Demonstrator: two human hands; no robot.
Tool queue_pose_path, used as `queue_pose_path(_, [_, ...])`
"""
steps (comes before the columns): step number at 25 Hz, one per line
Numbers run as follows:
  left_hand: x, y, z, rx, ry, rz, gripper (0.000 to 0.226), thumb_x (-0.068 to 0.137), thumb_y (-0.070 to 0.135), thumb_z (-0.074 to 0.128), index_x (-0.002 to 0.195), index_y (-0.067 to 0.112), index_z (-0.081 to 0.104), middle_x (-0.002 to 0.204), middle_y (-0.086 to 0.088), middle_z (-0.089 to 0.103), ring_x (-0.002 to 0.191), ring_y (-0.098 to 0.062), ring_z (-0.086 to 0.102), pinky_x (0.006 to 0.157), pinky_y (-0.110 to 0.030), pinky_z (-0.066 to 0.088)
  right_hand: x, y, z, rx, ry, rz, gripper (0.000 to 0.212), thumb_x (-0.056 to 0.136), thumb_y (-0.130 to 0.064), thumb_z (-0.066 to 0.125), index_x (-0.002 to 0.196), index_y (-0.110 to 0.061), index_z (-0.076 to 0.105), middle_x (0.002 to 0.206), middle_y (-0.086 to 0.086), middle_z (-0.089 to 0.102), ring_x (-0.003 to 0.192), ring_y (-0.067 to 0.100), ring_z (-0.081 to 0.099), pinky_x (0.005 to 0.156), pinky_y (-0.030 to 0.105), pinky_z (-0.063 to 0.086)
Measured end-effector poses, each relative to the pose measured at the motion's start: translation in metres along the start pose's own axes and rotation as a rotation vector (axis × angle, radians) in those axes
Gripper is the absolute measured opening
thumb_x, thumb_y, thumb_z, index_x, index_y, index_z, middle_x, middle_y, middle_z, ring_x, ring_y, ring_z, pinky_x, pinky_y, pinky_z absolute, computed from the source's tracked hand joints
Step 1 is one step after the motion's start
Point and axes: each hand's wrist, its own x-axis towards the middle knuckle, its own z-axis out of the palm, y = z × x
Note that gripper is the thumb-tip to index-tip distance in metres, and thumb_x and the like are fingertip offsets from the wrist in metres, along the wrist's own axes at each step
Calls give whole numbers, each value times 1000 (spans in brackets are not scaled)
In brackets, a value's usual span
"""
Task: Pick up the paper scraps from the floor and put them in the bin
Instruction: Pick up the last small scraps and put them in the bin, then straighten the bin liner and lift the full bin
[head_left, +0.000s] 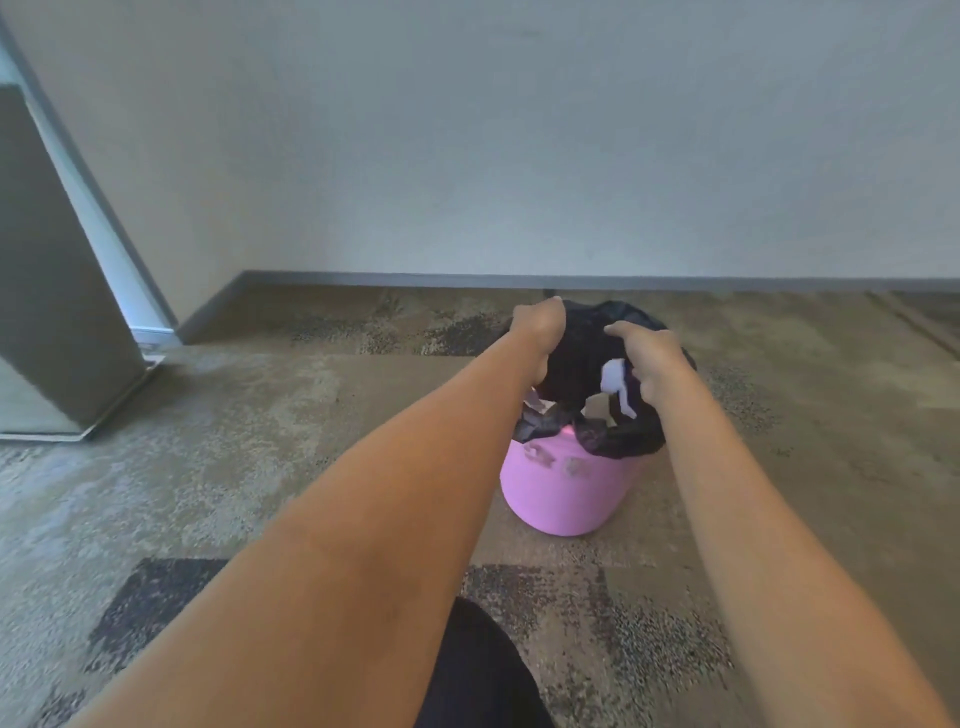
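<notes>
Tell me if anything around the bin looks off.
The black liner bag sits unevenly on the pink bin: bunched over the near rim, pink showing at one spot. Both hands are at it.

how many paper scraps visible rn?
2: a white paper scrap by the right hand, another scrap under the left hand. More may be hidden in the bin liner.
</notes>
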Motion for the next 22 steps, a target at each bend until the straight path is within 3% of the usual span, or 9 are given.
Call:
queue_pose_path(3, [1,1,-5,40,30,53,53,100,26,39,148,5,31,147,-13,42,133,-32,41,107,-44,34,1,-5,3,-20,34,-64,59,84,-31,70,134,-5,49,138,11,54,121,30,52,84,34,38])
queue_pose_path(6, [3,1,-18,79,110,128,39,95,14,45,130,-1,50,111,-11,52,102,-27,50,97,-39,44,-3,-6,7,-46,42,-98,55,87,-28,67,133,-3,50,139,13,53,123,30,52,85,33,38])
queue_pose_path(9, [5,-1,-36,139,213,211,11,87,6,49,82,2,58,80,-10,53,73,-25,48,74,-32,52,-8,-9,7,-143,157,-202,26,90,-26,64,107,-7,64,127,14,62,104,29,59,74,30,44])
queue_pose_path(11, [6,-4,-47,238,315,254,26,85,5,52,60,12,45,63,-6,45,59,-22,43,58,-28,43,-5,-9,-4,-285,301,-271,31,90,-27,63,114,-8,65,132,11,57,113,28,56,77,32,49])
queue_pose_path(13, [12,-7,-57,332,359,266,12,84,8,54,75,3,60,80,-14,62,79,-34,63,76,-38,54,-1,-7,-19,-457,493,-279,39,88,-29,64,124,-15,60,140,10,48,130,31,41,102,43,42])
queue_pose_path(15, [27,-15,-66,444,335,182,43,82,12,58,119,-9,58,121,-28,60,117,-43,58,98,-51,50,3,-3,-35,-634,607,-217,48,85,-32,66,128,-14,55,143,12,44,133,35,35,108,45,31])
queue_pose_path(16, [29,-20,-67,515,307,138,54,81,13,61,129,-9,50,131,-28,54,124,-43,53,102,-52,48,5,0,-42,-678,599,-141,56,84,-33,67,133,-11,50,145,14,41,134,36,35,108,46,31])
queue_pose_path(19, [31,-36,-67,632,192,92,48,82,15,70,121,-7,52,126,-22,56,113,-37,58,94,-49,53,10,16,-55,-638,399,62,72,85,-29,69,143,-2,37,147,20,38,132,38,43,103,46,42])
queue_pose_path(22, [28,-45,-66,504,105,57,12,84,1,65,91,-4,58,91,-19,67,79,-30,67,70,-46,61,9,29,-57,-773,280,45,40,88,-22,59,120,2,61,123,23,62,109,34,63,79,37,50])
